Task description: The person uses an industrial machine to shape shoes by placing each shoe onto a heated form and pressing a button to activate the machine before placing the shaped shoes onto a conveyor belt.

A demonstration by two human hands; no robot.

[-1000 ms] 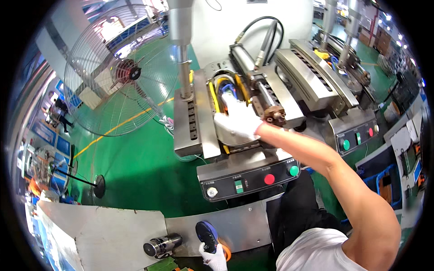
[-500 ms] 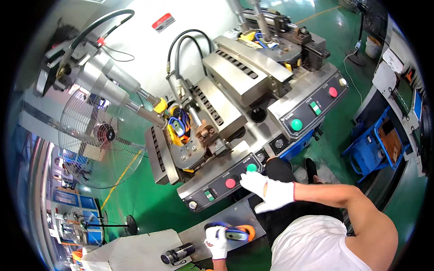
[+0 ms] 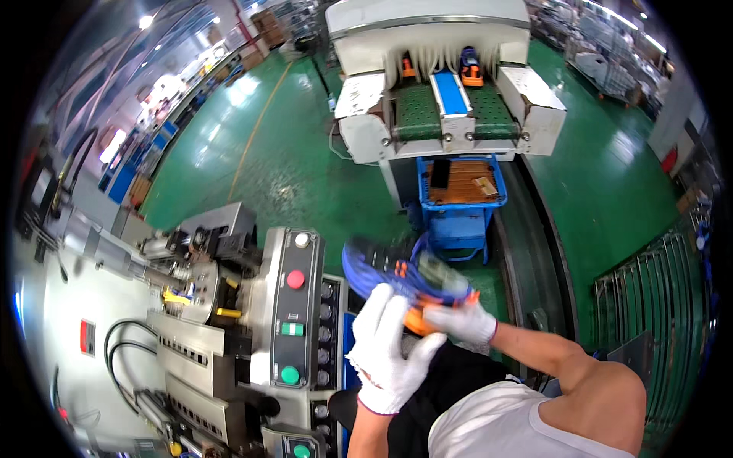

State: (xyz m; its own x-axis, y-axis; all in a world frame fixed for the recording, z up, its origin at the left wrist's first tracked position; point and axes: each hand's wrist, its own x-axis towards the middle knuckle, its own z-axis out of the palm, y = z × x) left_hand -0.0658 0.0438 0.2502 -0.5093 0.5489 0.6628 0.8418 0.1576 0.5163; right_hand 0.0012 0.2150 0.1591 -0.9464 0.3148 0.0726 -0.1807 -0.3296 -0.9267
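A blue, black and orange sports shoe (image 3: pixel 401 271), blurred by motion, is up in the air in front of me. My right hand (image 3: pixel 464 320), in a white glove, grips it at the orange heel end. Next to the shoe is my left hand (image 3: pixel 391 347), also white-gloved, its fingers stretched out and the thumb spread. Its fingertips overlap the shoe's near side; whether they touch it I cannot tell.
A machine's control panel (image 3: pixel 294 313) with red and green buttons stands at left. Ahead is a conveyor oven (image 3: pixel 427 53) with two shoes on its green belts. A blue cart (image 3: pixel 462 206) carries a dark flat object. A metal rack (image 3: pixel 649 305) stands at right.
My view has swung right, from the presses to the conveyor. The shoe has been lifted off the bench, where my left hand was on it. My right hand, previously empty, now holds it.
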